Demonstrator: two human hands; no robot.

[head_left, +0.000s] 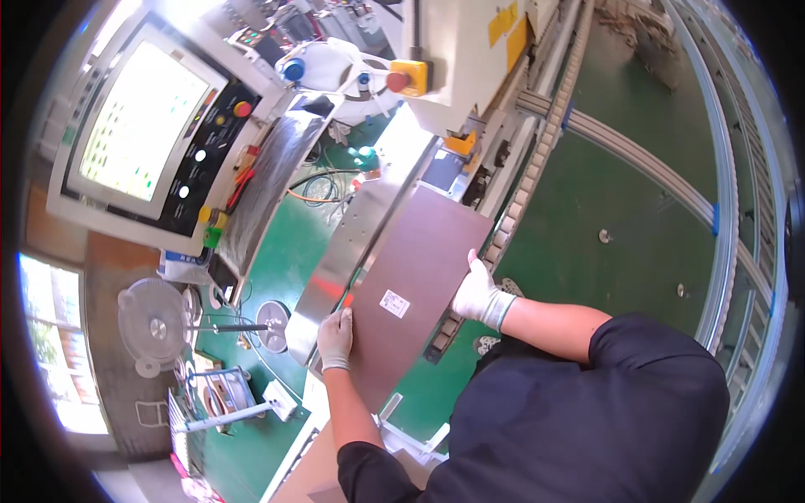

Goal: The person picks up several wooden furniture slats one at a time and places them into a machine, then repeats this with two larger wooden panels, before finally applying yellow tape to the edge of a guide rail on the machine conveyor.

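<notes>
A flat, brownish rectangular panel [419, 260] with a white label [394, 304] lies in front of me, slanting from lower left to upper right. My left hand [335, 339], in a pale work glove, grips its left edge with the thumb pointing up along it. On the opposite edge my right hand [477, 292], gloved alike, holds the panel with the thumb on top and the fingers partly hidden underneath. Just left of the panel runs a shiny metal machine bed [338, 264].
A control console [138, 126] with a lit screen stands at upper left. A yellow box with a red button [408, 78] hangs near the machine housing [457, 63]. To the right runs a roller conveyor [524, 193]; a fan [155, 325] stands at left. Cardboard [310, 461] lies below.
</notes>
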